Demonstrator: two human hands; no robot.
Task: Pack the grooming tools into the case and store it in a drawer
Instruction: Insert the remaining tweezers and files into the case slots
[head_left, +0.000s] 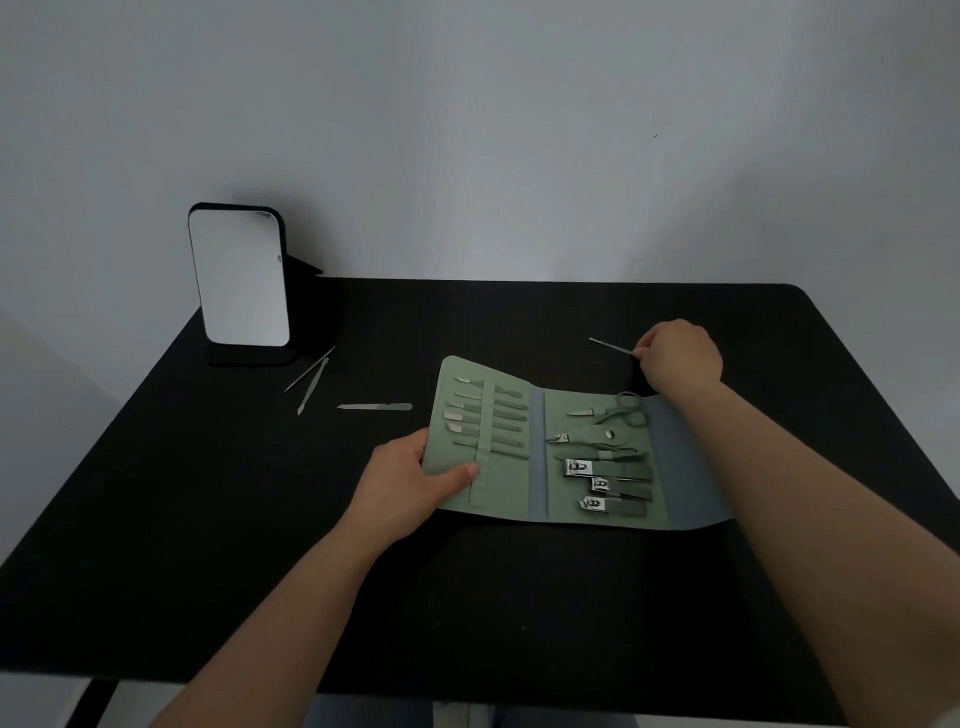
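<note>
A green fold-out case (511, 483) lies open in the middle of the black table (208, 519). Its left panel holds several thin tools under a strap; its right panel holds scissors (621, 408), nippers and three nail clippers (592, 486). My left hand (415, 475) grips the case's left edge, thumb on the inside. Behind the case, my right hand (680, 356) pinches one end of a thin metal tool (610, 346). A nail file (374, 407) and two slim tools (311, 379) lie loose on the table to the left.
A standing mirror (239, 278) on a black base is at the back left, close to the two slim tools. A pale wall rises behind the table. The table's front edge runs just below my forearms.
</note>
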